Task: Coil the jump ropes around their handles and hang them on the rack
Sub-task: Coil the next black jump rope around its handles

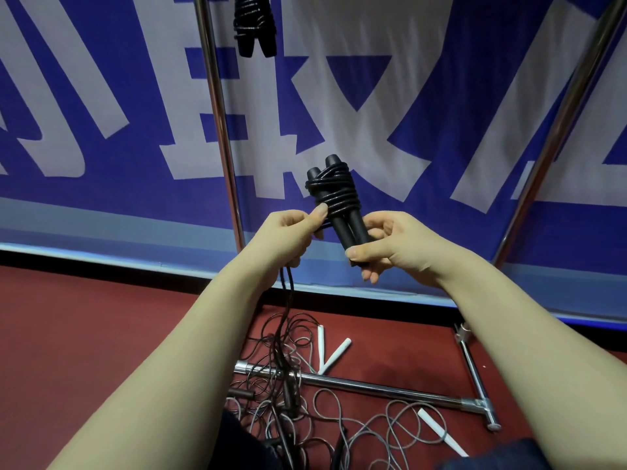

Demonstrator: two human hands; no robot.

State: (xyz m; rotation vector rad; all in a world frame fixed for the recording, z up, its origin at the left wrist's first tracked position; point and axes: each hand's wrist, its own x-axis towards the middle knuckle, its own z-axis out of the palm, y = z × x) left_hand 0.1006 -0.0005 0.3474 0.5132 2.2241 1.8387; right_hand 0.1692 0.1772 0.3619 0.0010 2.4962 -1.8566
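Back wall: blue banner (pixel 101 205) with large white characters, pale lower edge. Floor (pixel 84 317): dark red. Black strip (pixel 101 264) between them.

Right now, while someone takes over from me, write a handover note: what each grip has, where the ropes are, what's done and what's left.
Left grip: pinches the loose black rope just beside the coil; its tail hangs down to the floor.
Right grip: holds the two black handles together by their lower ends.
Done: one coiled black rope hangs at the top of the rack. The upper part of the held handles is wrapped.
Left: wind on the tail and hang this rope, then do the white-handled ropes and the others tangled on the floor.
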